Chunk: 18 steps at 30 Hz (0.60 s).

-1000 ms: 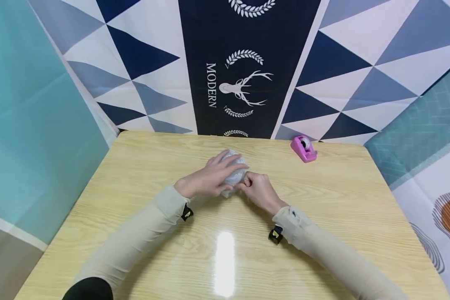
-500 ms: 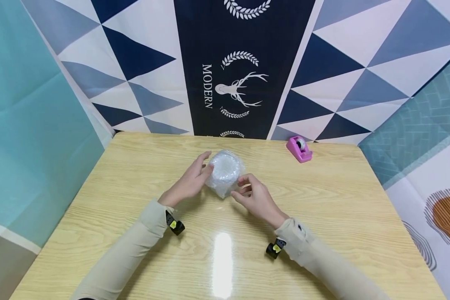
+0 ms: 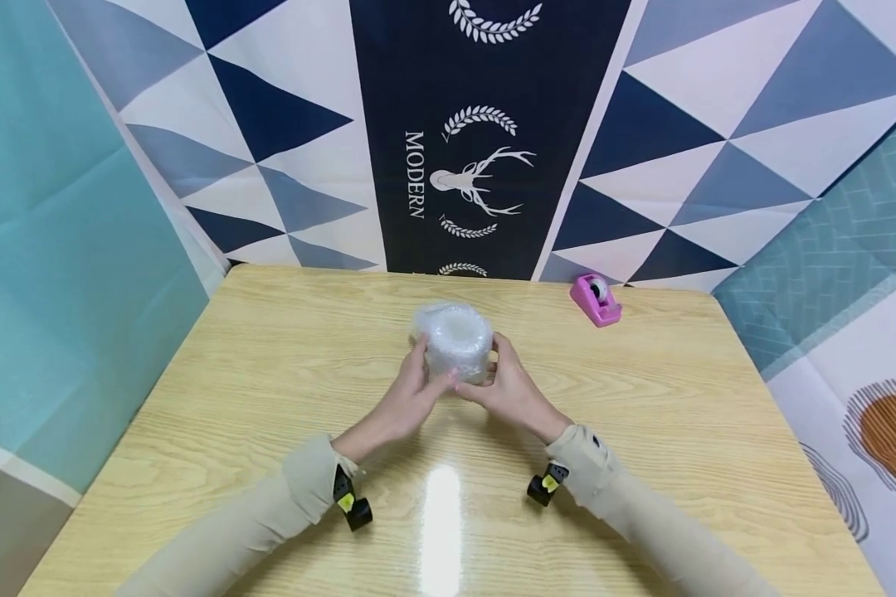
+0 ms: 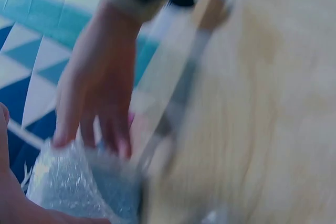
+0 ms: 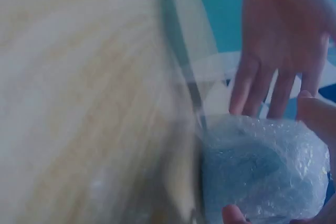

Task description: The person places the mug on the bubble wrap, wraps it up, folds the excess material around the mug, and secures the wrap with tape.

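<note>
A round bundle in clear bubble wrap (image 3: 459, 332), paler and ring-like on top, is at the far middle of the table. What it contains is hidden. My left hand (image 3: 411, 394) holds its left front, fingers along the side and thumb across the front. On the right side my right hand (image 3: 515, 391) grips it with bent fingers, its thumb near the left thumb. The left wrist view shows the crinkled bubble wrap (image 4: 68, 182) under both hands. In the right wrist view the wrapped bundle (image 5: 262, 166) lies between the hands.
A pink tape dispenser (image 3: 596, 300) stands near the back right edge of the wooden table (image 3: 306, 332). Behind the table hangs a patterned cloth (image 3: 284, 124). Small black cameras are strapped under both wrists.
My left hand has gone from the bundle's top to its left front. The right hand has re-gripped the right side. The bundle has turned, its loose wrap corner swinging from front to back left.
</note>
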Available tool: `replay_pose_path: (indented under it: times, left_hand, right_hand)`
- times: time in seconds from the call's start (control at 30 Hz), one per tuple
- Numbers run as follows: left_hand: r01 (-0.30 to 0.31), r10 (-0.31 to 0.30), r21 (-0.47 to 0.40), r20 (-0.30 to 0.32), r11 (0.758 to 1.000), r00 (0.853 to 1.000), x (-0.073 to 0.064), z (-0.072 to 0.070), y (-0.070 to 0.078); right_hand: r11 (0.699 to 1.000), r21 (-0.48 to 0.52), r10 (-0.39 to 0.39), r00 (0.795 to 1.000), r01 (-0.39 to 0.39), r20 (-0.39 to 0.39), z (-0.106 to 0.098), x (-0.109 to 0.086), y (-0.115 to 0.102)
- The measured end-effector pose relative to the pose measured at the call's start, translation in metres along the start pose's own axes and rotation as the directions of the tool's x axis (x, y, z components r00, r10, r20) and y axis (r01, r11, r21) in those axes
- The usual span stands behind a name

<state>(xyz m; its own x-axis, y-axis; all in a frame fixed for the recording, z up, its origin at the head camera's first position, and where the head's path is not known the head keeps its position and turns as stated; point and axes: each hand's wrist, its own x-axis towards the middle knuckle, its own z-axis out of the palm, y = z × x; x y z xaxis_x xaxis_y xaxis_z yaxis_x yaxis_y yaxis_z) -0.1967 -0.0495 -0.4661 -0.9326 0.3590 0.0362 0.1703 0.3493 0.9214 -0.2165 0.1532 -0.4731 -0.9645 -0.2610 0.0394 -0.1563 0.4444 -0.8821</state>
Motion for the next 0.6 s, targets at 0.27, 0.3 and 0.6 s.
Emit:
replay_pose_path:
  times: [0.27,0.3,0.6]
  left_hand:
    - [-0.009,0.009,0.000,0.079,1.000,0.997,-0.021,0.024,0.014]
    - [-0.016,0.014,0.019,0.070,1.000,0.997,-0.022,0.025,0.013]
    - [-0.250,0.265,0.090,-0.265,0.964,0.927,-0.001,-0.011,-0.032]
  right_hand:
    - [0.996,-0.076,-0.047,0.998,0.049,0.028,-0.024,0.020,0.005]
    - [0.996,-0.079,-0.036,0.999,0.039,0.037,-0.026,0.020,0.005]
    - [0.999,0.023,0.021,0.999,-0.022,0.044,-0.026,0.010,0.007]
